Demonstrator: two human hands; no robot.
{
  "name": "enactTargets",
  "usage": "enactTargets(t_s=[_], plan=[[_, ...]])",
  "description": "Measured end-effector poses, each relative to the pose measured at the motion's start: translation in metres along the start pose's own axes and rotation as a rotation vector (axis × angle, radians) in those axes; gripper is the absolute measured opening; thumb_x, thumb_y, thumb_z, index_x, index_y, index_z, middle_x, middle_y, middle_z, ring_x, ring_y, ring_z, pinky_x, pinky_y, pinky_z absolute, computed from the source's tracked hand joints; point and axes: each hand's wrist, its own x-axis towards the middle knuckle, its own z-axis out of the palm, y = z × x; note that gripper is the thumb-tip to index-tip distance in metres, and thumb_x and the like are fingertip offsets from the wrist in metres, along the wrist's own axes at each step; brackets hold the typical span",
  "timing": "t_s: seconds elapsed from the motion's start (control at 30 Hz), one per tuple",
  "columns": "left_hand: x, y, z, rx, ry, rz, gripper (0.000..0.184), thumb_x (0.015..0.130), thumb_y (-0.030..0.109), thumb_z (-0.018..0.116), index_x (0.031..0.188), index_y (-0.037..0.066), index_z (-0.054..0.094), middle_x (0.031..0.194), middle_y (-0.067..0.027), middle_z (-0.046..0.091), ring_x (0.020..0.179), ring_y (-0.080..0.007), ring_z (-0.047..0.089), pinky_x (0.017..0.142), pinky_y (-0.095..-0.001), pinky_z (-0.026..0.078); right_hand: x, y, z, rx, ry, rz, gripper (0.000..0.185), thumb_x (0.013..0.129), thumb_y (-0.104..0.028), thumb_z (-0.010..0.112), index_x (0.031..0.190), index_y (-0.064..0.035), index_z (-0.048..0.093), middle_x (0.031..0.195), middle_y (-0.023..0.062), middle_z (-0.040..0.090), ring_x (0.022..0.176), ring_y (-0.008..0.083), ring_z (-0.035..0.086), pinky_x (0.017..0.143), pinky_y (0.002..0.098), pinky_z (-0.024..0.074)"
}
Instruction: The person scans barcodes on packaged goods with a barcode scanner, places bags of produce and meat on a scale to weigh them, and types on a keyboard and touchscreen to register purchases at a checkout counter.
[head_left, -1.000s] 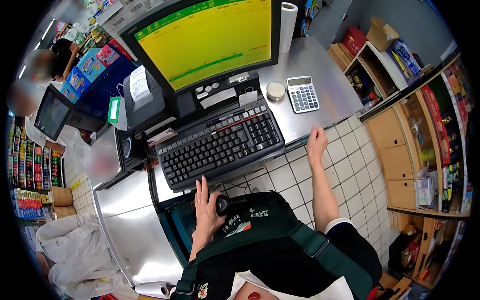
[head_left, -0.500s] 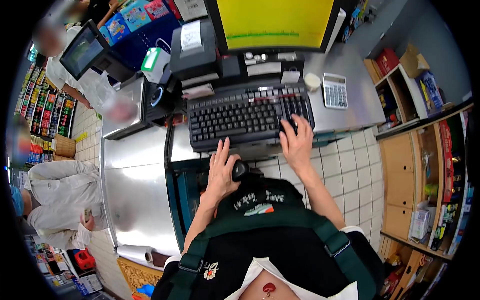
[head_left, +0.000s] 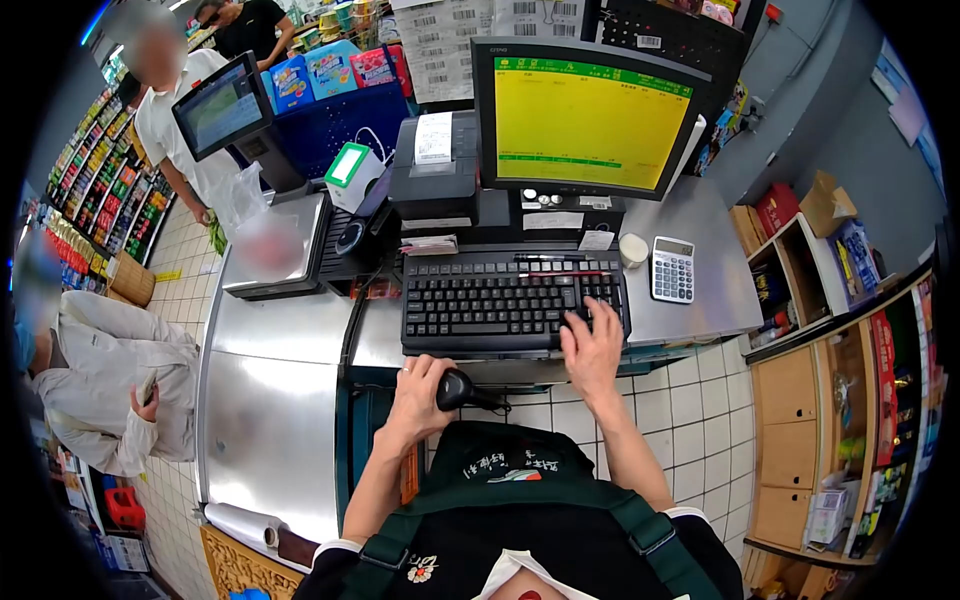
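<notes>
My left hand [head_left: 419,398] is wrapped round a black handheld scanner [head_left: 455,389], just below the keyboard's left part. Over the right end of the black keyboard [head_left: 480,305] lies my right hand [head_left: 592,350], fingers apart on or just above the number keys, holding nothing. Behind the keyboard stands a monitor [head_left: 590,125] with a yellow and green screen. A white calculator [head_left: 673,270] and a small round white container [head_left: 633,250] sit to the right of the keyboard.
A receipt printer [head_left: 434,180], a green and white device [head_left: 353,172] and a scale [head_left: 290,245] with a plastic bag stand to the left. Beyond the metal counter [head_left: 270,430] are a person in white [head_left: 185,120] and another in pale clothes [head_left: 125,370]. Wooden shelves [head_left: 790,430] line the right.
My right hand has come from beside the counter onto the keyboard's number keys. The fingers of my left hand, stretched out before, are now curled by the scanner. The view has shifted.
</notes>
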Motion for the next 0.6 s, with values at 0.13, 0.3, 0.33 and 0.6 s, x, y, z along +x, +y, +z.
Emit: enactTargets(t_s=[0.13, 0.3, 0.33, 0.6], plan=[[0.009, -0.006, -0.016, 0.013, -0.005, 0.004, 0.055, 0.054, 0.004, 0.072, 0.106, 0.009, 0.055, 0.095, -0.0105, 0.051, 0.095, -0.0345, 0.047, 0.086, -0.0421, 0.041, -0.01, 0.024, -0.002, 0.041, 0.068, 0.175, 0.031, 0.083, -0.019, 0.064, 0.109, -0.0023, 0.06, 0.119, 0.017, 0.051, 0.113, 0.0351, 0.047, 0.096, 0.0454, 0.0368], [0.033, -0.025, -0.021, 0.097, -0.058, 0.099, 0.062, 0.051, 0.013, 0.076, 0.11, 0.017, 0.055, 0.131, -0.015, 0.041, 0.119, -0.0415, 0.038, 0.093, -0.0518, 0.038, -0.033, 0.06, 0.007, 0.024, 0.216, 0.332, 0.045, 0.09, -0.021, 0.059, 0.129, -0.0015, 0.047, 0.126, 0.0227, 0.048, 0.116, 0.0386, 0.046, 0.096, 0.0451, 0.0374], [0.04, -0.028, -0.021, 0.109, -0.092, 0.088, 0.063, 0.05, 0.013, 0.077, 0.11, 0.018, 0.056, 0.137, -0.0168, 0.037, 0.122, -0.043, 0.035, 0.095, -0.0533, 0.036, -0.038, 0.069, 0.013, 0.343, 0.143, 0.625, 0.048, 0.093, -0.023, 0.056, 0.134, -0.0006, 0.043, 0.127, 0.024, 0.049, 0.113, 0.0353, 0.051, 0.094, 0.041, 0.0408], [0.119, -0.046, -0.03, 0.197, -0.413, 0.061, 0.078, 0.047, 0.023, 0.076, 0.121, 0.023, 0.054, 0.149, -0.0249, 0.025, 0.127, -0.0454, 0.027, 0.099, -0.0522, 0.032, -0.045, 0.061, 0.009, 0.39, 0.027, 0.631, 0.052, 0.095, -0.02, 0.052, 0.139, 0.0013, 0.034, 0.135, 0.0222, 0.044, 0.12, 0.0326, 0.048, 0.094, 0.0373, 0.0428]])
